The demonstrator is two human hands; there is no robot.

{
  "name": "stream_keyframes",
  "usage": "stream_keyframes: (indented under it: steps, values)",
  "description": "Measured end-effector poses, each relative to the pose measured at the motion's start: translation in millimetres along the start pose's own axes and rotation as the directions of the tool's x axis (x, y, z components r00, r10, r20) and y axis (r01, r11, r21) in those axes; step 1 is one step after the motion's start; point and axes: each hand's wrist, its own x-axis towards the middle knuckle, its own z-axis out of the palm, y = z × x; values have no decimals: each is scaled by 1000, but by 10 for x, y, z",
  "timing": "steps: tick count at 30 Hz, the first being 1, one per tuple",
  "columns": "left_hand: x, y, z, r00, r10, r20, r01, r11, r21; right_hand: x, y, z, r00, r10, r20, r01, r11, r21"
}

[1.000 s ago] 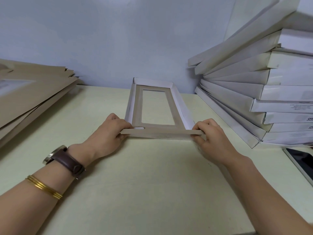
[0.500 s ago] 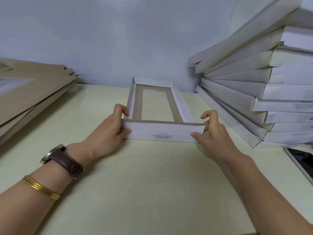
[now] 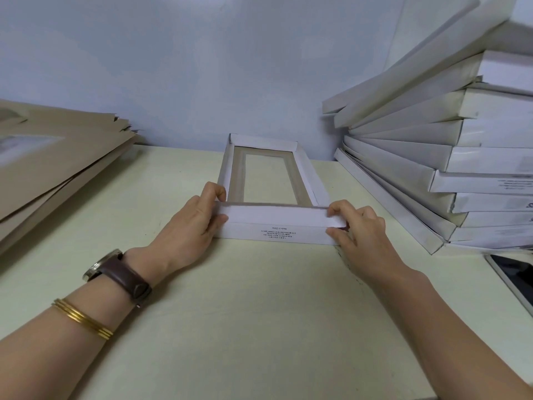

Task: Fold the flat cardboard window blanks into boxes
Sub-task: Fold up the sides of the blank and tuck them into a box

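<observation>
Head view: pale matte bench (image 3: 259, 327) against a plain bluish wall (image 3: 230, 53).
White windowed cardboard box (image 3: 277, 232) lies mid-bench, shallow and rectangular; left hand (image 3: 190, 223) and right hand (image 3: 363, 232), each grip pinching its near edge.

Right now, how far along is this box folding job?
Done: a stack of folded white boxes sits at right. In hand: the left hand and right hand pinch the near flap of a box, its other three walls up. To do: a pile of flat brown blanks at left.
</observation>
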Motion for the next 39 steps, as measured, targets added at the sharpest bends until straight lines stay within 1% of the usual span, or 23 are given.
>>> stream_keyframes:
  steps: [3, 5, 8, 15, 22, 31, 33, 36, 39]
  values:
    - [1, 1, 10, 1000, -14, -17, 13, 1000, -2, -18, -16, 14, 995, -65, -71, 64, 998, -14]
    - [2, -11, 4, 1000, -24, 7, 24, 1000, -2, -16, -10, 22, 991, -95, -89, 93, 995, -18]
    - [-5, -30, 2, 998, -42, 48, 41, 999, 6, 9, 14, 37, 994, -98, -38, 96, 993, -64]
    - [-7, -23, -2, 999, -33, 40, 32, 999, 21, -1, -5, 36, 996, -88, -14, 86, 992, -94]
    - [-20, -8, -19, 998, -33, 46, 27, 993, 112, -21, -42, 2, 997, -74, 9, 75, 992, -105]
    - [-41, 46, -38, 998, -21, 56, 13, 991, 135, -28, -72, -27, 996, -79, 41, 84, 987, -140]
    - [-44, 48, -38, 998, -17, 52, 9, 989, 145, -28, -67, -24, 996, -80, 37, 85, 983, -165]
    - [-47, 60, -31, 999, 5, 40, -13, 982, 187, -27, -63, -31, 996, -85, -5, 82, 981, -173]
    - [-49, 80, -25, 999, 45, -18, -39, 967, 253, -36, -73, -41, 992, -123, -41, 112, 973, -201]
